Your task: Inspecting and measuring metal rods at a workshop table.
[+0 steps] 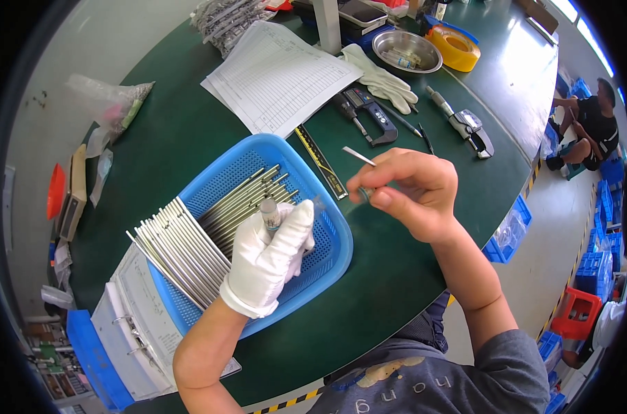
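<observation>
Rods are the matter here — thin, straight, silvery metal rods [179, 252] lie in a loose fan across the near rim of a shallow blue perforated plastic basket [327, 238], with a second bundle [248, 200] deeper inside it, all on a dark green table [396, 276].

The white-gloved left hand [268, 259] is clenched around a short grey cylindrical piece [270, 212] whose top pokes up above the fingers; what it is exactly cannot be told. The bare right hand [410, 193], just right of the basket over the table, pinches one slim metal rod [359, 156] between thumb and fingertips, the free end slanting up and to the left.

Judging by their look, these rods are stiff and light singly, smooth and likely slippery, and apt to roll — a fan of them would scatter if nudged. A single one seems best taken near its middle or close to the working end with a fingertip pinch, as the right hand does; held far out at one end it would probably wobble. Being so thin, they may bend under side load.

Beyond the hands lie a black-and-yellow steel ruler [320, 162], a digital caliper [369, 114], a spare white glove [382, 79], printed sheets [279, 76], a round steel bowl [407, 52] and a yellow tape roll [455, 47].
</observation>
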Tool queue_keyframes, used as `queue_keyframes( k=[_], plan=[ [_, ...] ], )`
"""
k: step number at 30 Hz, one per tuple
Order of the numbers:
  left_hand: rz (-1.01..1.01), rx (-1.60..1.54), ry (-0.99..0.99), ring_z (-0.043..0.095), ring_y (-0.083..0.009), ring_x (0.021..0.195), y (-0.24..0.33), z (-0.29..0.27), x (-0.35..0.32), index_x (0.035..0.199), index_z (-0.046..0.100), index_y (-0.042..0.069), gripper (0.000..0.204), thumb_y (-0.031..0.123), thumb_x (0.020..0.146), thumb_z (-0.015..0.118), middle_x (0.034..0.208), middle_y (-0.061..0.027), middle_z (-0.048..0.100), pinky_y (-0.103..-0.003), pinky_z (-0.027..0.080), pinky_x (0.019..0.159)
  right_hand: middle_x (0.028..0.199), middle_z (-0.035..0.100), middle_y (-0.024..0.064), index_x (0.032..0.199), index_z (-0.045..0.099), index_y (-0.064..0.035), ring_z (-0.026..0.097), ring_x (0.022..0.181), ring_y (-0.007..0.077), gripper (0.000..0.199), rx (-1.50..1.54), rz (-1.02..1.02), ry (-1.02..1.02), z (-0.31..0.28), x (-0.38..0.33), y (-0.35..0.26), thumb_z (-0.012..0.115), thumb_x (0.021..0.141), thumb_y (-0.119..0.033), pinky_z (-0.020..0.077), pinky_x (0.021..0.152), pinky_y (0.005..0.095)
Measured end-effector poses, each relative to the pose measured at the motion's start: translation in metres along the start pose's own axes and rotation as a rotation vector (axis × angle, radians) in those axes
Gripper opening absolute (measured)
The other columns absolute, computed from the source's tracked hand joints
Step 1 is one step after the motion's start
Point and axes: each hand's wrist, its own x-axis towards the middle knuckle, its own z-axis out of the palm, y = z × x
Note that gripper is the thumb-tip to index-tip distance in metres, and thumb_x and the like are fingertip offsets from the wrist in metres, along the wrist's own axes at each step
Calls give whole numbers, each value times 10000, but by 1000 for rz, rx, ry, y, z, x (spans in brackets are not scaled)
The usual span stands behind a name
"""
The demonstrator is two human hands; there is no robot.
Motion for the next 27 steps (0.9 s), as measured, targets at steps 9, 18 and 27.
queue_keyframes(
  k=[9, 18, 27],
  plan=[
    [152, 141, -33, 426, -34, 540, -15, -4, 6, 907, 587, 14, 146, 157, 917, 557, 680, 23, 500, -177, 358, 498, 798, 625, 82, 892, 623, 40, 592, 630, 89, 160, 402, 356, -29, 2, -4, -8, 608, 875, -119, 483, 560, 199],
    [414, 589, -57, 600, -135, 694, -20, -3, 6, 941, 574, -11, 124, 81, 861, 601, 807, -86, 635, -260, 481, 654, 672, 545, 46, 875, 569, 56, 471, 425, 62, 293, 325, 528, -102, 8, -2, -11, 520, 926, -228, 356, 395, 184],
    [270, 389, -99, 524, -100, 631, -18, -1, 8, 955, 580, -3, 126, 72, 858, 608, 709, -45, 571, -229, 446, 616, 596, 472, -29, 989, 524, 4, 409, 460, 21, 209, 394, 492, 17, 12, -5, -7, 468, 960, -194, 303, 426, 175]
  ],
)
